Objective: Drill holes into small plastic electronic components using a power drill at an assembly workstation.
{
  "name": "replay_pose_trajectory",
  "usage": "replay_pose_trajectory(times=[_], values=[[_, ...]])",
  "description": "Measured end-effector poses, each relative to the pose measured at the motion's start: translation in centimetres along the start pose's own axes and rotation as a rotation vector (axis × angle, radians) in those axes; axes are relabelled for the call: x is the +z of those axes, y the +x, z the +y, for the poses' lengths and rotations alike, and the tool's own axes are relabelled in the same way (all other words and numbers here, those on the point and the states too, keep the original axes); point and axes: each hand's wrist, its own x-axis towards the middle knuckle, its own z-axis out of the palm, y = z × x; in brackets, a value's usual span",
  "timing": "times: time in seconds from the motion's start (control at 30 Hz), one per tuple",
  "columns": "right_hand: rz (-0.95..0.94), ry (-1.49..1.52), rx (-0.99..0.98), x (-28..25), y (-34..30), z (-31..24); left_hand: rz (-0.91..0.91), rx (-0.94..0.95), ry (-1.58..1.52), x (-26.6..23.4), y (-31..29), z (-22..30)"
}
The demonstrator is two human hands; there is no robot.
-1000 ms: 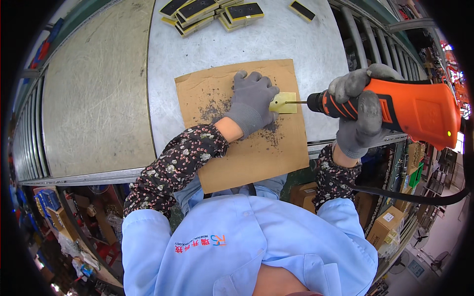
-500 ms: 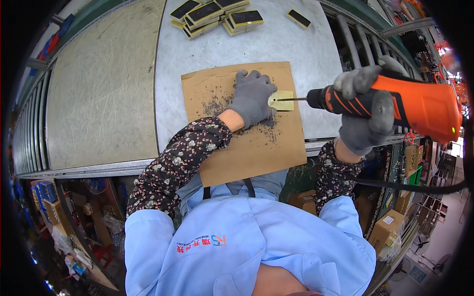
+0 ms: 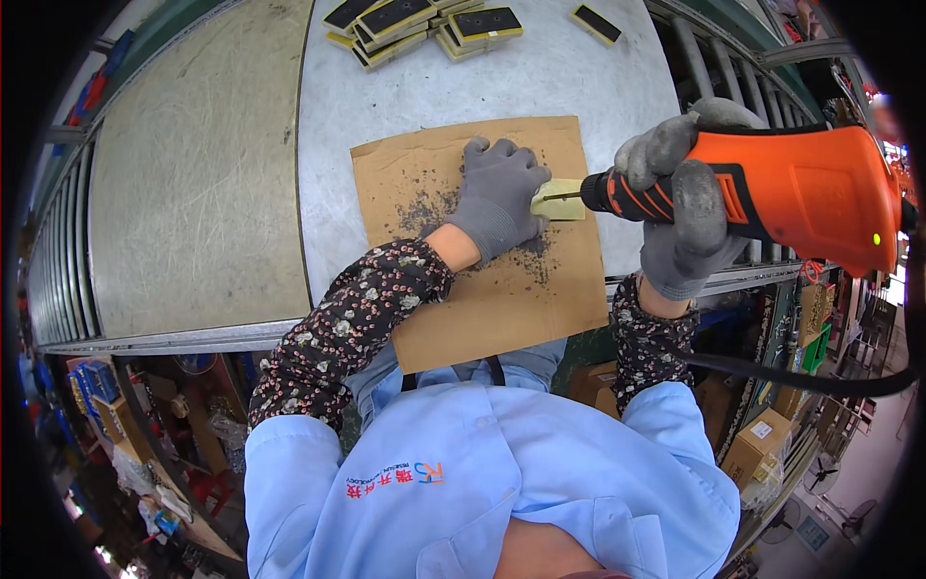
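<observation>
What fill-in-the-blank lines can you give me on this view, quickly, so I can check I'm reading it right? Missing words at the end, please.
1. The right hand holds a power tool whose rear housing is mostly ____.
2. The left hand wears a glove that is ____ in colour.
3. The brown sheet under the pale yellow piece is made of ____.
4. The lone dark-topped block lies to the ____ of the pile of blocks.

Missing words: orange; grey; cardboard; right.
</observation>
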Motion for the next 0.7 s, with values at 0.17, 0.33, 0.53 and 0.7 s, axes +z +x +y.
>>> replay_pose_trajectory(times=[0.17,0.33,0.53,0.7], values=[[-0.067,0.207,0.023,-0.3,0.2,0.3,0.001,0.002,0.005,0.0,0.1,0.1],[-0.060,0.210,-0.046,-0.7,0.4,0.9,-0.013,0.000,0.018,-0.3,0.1,0.0],[-0.023,0.172,0.005,0.0,-0.1,1.1,0.003,-0.011,0.071,-0.2,-0.3,0.5],[-0.041,0.111,-0.098,-0.5,-0.4,0.6,-0.041,-0.032,0.144,-0.2,-0.3,1.0]])
